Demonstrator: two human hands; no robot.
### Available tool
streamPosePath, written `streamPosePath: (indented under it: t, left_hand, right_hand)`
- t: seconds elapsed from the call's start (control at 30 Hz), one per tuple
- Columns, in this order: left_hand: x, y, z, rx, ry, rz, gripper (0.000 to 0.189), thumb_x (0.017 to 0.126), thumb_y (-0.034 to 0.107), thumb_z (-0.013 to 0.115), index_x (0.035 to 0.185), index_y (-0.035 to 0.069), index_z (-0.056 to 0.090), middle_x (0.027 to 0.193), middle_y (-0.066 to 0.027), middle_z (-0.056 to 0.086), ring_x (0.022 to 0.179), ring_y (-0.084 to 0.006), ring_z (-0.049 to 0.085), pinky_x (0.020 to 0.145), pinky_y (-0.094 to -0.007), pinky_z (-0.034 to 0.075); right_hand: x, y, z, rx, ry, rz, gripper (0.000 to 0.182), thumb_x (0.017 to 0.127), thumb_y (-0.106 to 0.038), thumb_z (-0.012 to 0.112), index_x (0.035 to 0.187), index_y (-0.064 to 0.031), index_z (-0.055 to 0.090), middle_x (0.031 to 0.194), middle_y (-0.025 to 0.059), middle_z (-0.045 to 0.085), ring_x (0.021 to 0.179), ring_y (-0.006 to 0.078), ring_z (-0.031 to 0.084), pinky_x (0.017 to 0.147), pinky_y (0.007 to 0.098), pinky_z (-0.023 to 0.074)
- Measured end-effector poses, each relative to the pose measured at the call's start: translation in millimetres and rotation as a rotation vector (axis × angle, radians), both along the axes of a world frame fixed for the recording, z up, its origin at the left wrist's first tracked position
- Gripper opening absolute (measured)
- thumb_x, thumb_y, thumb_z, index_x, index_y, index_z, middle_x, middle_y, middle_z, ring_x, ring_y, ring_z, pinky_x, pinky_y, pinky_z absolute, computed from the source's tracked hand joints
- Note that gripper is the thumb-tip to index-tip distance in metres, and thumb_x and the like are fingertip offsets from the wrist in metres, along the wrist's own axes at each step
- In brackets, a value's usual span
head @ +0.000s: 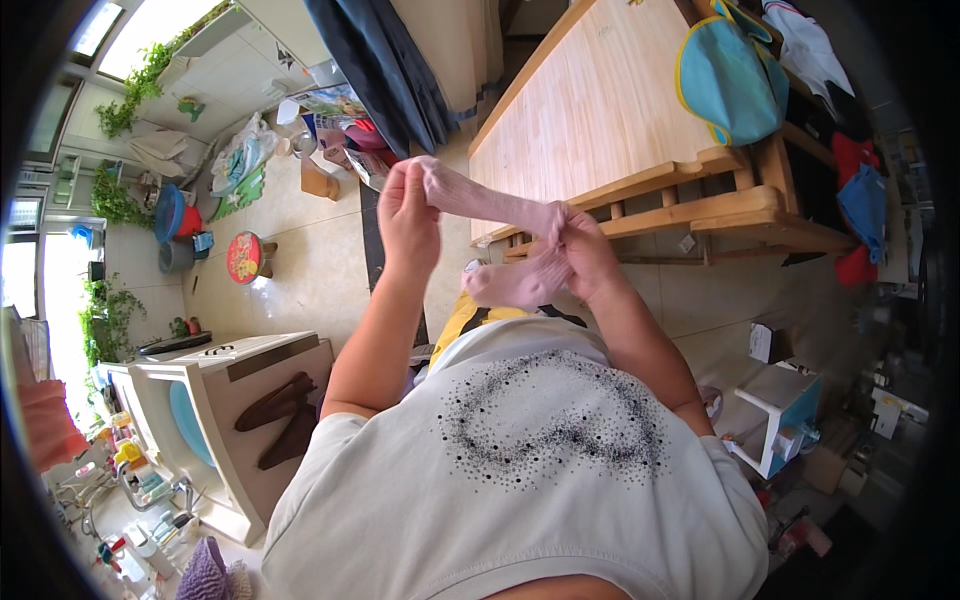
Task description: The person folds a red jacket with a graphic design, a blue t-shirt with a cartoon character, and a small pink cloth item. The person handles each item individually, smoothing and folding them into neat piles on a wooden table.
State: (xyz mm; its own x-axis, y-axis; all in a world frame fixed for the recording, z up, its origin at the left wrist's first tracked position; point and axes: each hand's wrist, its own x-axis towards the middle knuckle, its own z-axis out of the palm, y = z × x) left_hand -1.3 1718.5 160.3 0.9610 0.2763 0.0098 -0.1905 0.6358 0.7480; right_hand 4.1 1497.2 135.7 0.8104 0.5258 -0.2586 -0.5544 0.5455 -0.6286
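Note:
In the middle of the head view, a pink knit sock (487,201) is stretched between both hands. My left hand (407,214) pinches one end of it between thumb and fingers. My right hand (589,251) grips the other end, where the fabric is bunched. From that same hand hangs more pink sock fabric (521,281), folded towards the left, above the yellow trousers. Whether this is a second sock or part of the first, I cannot tell. The fingertips of my right hand are partly hidden by the fabric.
A wooden bed frame (675,214) with a pale board stands ahead on the right, a blue bag (731,82) on it. Left are a small red-topped stool (244,257), a blue basin (169,211) and a white cabinet (247,420) bearing dark stockings (281,412). A dark curtain (382,67) hangs ahead.

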Motion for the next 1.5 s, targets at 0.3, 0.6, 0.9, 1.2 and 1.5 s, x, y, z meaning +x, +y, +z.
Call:
streamPosePath:
  t: [0.3, 0.6, 0.9, 1.2, 1.5]
  left_hand:
    - [-21.0, 11.3, -14.0, 1.512, 0.09, -0.081, 0.043, 0.068, 0.002, 0.071, 0.109, 0.005, 0.057, 0.105, -0.014, 0.061, 0.101, -0.0293, 0.058, 0.087, -0.0364, 0.046]
    - [-17.8, -33.8, 12.9, 1.185, -0.101, -0.49, 0.035, 0.074, 0.002, 0.067, 0.107, 0.001, 0.057, 0.104, -0.0118, 0.063, 0.094, -0.0204, 0.06, 0.084, -0.0318, 0.046]
    - [-14.1, -19.1, -13.4, 0.413, 0.099, -0.485, 0.011, 0.088, 0.002, 0.058, 0.097, -0.004, 0.061, 0.104, -0.0095, 0.061, 0.096, -0.0151, 0.06, 0.083, -0.0274, 0.048]
    - [-15.4, -47.4, -41.1, 0.788, 0.213, -0.397, 0.016, 0.082, 0.003, 0.063, 0.096, -0.003, 0.065, 0.106, -0.0062, 0.057, 0.094, -0.0133, 0.057, 0.078, -0.026, 0.048]
    - [-19.1, -39.5, -32.7, 0.171, 0.342, -0.464, 0.019, 0.088, 0.008, 0.057, 0.099, -0.006, 0.062, 0.095, -0.0117, 0.065, 0.081, -0.0166, 0.062, 0.074, -0.0289, 0.05]
  right_hand:
    - [2.7, 1.4, 25.9, -0.574, -0.412, -0.066, 0.006, 0.086, 0.002, 0.058, 0.083, -0.0021, 0.055, 0.073, 0.0012, 0.06, 0.064, 0.0044, 0.054, 0.057, 0.0194, 0.0439]
    - [-3.6, 6.0, 19.7, -0.639, -0.434, -0.024, 0.007, 0.085, -0.005, 0.063, 0.087, -0.0004, 0.058, 0.079, 0.0036, 0.064, 0.073, 0.0065, 0.06, 0.068, 0.0211, 0.0494]
    - [2.1, -16.3, 31.3, -0.203, -0.039, -0.193, 0.043, 0.082, 0.008, 0.043, 0.124, 0.0054, 0.046, 0.12, 0.0165, 0.056, 0.106, 0.02, 0.058, 0.09, 0.026, 0.0475]
    - [-9.8, -1.1, 21.5, -0.241, -0.013, -0.055, 0.049, 0.082, 0.01, 0.039, 0.13, 0.0057, 0.042, 0.128, 0.0159, 0.051, 0.118, 0.0193, 0.051, 0.1, 0.0303, 0.0416]
    - [-8.2, -2.6, -12.5, -1.238, -0.72, -0.084, 0.013, 0.075, -0.007, 0.069, 0.084, 0.0011, 0.064, 0.071, 0.0089, 0.066, 0.067, 0.0152, 0.065, 0.062, 0.0298, 0.0525]
